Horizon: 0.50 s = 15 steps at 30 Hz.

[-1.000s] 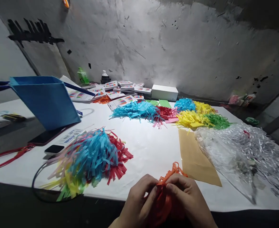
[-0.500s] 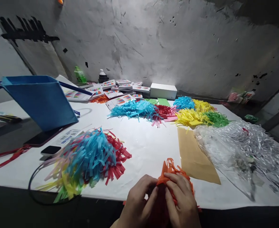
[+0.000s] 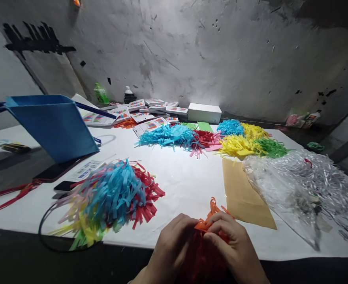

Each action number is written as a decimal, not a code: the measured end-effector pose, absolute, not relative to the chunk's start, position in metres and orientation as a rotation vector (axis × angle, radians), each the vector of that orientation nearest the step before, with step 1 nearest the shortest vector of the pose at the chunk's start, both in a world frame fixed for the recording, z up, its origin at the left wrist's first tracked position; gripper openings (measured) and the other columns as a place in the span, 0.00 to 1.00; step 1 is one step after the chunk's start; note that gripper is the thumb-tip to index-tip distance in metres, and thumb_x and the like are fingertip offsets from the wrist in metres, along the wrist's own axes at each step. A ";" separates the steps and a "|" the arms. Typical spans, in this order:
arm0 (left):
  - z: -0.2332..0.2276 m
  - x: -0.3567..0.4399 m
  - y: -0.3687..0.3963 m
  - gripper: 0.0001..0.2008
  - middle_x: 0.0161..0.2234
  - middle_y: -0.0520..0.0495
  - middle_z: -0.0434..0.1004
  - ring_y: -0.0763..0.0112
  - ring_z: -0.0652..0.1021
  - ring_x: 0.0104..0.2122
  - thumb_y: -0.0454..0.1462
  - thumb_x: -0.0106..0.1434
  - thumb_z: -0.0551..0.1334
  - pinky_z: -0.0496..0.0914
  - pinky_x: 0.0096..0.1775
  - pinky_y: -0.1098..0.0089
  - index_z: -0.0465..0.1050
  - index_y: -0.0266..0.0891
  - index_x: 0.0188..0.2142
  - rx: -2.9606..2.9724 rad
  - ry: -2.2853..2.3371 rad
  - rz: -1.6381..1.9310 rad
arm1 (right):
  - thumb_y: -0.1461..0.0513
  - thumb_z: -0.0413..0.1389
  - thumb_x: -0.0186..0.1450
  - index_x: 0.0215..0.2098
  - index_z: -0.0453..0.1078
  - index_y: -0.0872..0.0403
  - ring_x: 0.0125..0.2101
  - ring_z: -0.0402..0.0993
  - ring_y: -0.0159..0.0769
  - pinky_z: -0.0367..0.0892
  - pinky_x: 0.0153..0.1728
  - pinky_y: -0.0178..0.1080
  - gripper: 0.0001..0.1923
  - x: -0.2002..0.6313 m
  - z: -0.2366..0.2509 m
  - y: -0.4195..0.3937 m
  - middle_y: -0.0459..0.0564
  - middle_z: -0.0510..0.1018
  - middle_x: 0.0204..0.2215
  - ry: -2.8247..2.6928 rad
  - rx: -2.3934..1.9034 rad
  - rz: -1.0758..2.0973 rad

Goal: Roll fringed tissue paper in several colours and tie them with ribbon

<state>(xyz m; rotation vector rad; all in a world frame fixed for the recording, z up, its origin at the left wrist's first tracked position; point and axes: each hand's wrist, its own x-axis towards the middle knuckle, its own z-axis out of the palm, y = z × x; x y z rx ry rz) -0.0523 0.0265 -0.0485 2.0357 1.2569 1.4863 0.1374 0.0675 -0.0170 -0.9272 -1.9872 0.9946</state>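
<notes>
Near the front edge of the table, my right hand (image 3: 228, 238) pinches an orange fringed paper tassel (image 3: 213, 213). Close beside it, my left hand (image 3: 175, 240) grips the tassel's near left edge with bent fingers. Orange strips stick out beyond both hands, over the white table top (image 3: 179, 185). Dark red fringe (image 3: 205, 256) hangs in shadow below and between my hands. To the left lies a heap of blue, red, yellow and green paper tassels (image 3: 114, 197).
A blue open box (image 3: 51, 134) stands at left beside a black-screened device (image 3: 64, 186). Printed packets (image 3: 150, 125), a white box (image 3: 204, 113) and coloured tassels (image 3: 168, 136) line the back. Brown paper (image 3: 245, 197) and a clear plastic bag (image 3: 283, 189) lie at right.
My right hand's fingers have lifted from lying flat over the orange tassel and now pinch its edge. The orange strips are bunched more closely. My left hand stays at the tassel.
</notes>
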 end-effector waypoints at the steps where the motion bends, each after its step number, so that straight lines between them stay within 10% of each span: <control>1: -0.049 -0.054 0.028 0.13 0.34 0.48 0.76 0.70 0.78 0.31 0.28 0.69 0.55 0.72 0.32 0.74 0.69 0.44 0.48 2.064 1.248 1.499 | 0.61 0.56 0.70 0.29 0.71 0.49 0.37 0.76 0.33 0.69 0.39 0.34 0.10 0.138 -0.014 0.069 0.43 0.77 0.34 -1.982 -0.919 1.070; 9: -0.054 -0.064 0.042 0.11 0.30 0.46 0.78 0.70 0.77 0.28 0.32 0.72 0.57 0.71 0.29 0.74 0.71 0.41 0.51 2.418 1.212 1.415 | 0.68 0.46 0.72 0.48 0.67 0.54 0.36 0.72 0.37 0.64 0.43 0.41 0.11 0.135 -0.033 0.071 0.49 0.77 0.36 -2.191 -0.737 0.096; 15: -0.044 -0.065 0.045 0.09 0.34 0.45 0.77 0.68 0.77 0.33 0.29 0.70 0.57 0.72 0.33 0.72 0.73 0.42 0.42 2.288 1.202 1.476 | 0.62 0.44 0.71 0.32 0.62 0.50 0.31 0.68 0.33 0.63 0.34 0.35 0.11 0.133 -0.025 0.071 0.43 0.70 0.29 -2.118 -1.016 0.767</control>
